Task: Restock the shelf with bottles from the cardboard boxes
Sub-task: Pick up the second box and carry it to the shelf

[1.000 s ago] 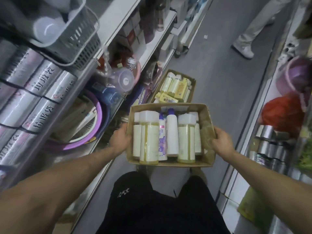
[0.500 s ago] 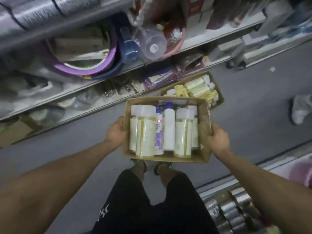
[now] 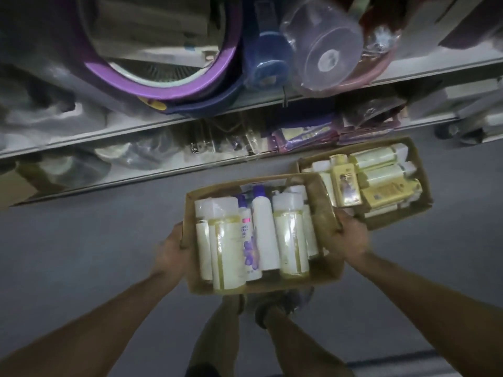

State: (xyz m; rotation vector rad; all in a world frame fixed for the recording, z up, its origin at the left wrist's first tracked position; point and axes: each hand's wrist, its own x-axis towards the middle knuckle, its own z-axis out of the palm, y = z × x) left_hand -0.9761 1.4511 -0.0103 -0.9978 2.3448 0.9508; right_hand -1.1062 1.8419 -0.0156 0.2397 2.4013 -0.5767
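Below the shelf, over the grey floor, the held cardboard box is carried level between both hands. The left hand grips its left wall and the right hand grips its right wall, with the fingers of each closed around the cardboard. The left hand is blurred, so its exact finger placement cannot be told.

The held cardboard box contains bottles lying side by side, caps toward the shelf:
- pale yellow bottles with white caps
- one white bottle with a purple cap
- one bottle with a purple flower label

A second cardboard box rests on the floor near the shelf base, just right of and behind the held one. It contains cream and yellow bottles on their sides, plus a small yellow bottle.

Compared with half a second earlier, the shelf fills more of the upper view, and the second cardboard box appears to the right of the held one rather than behind it. The two-handed grip is unchanged.

On the shelf sit a purple basin and a clear plastic container.
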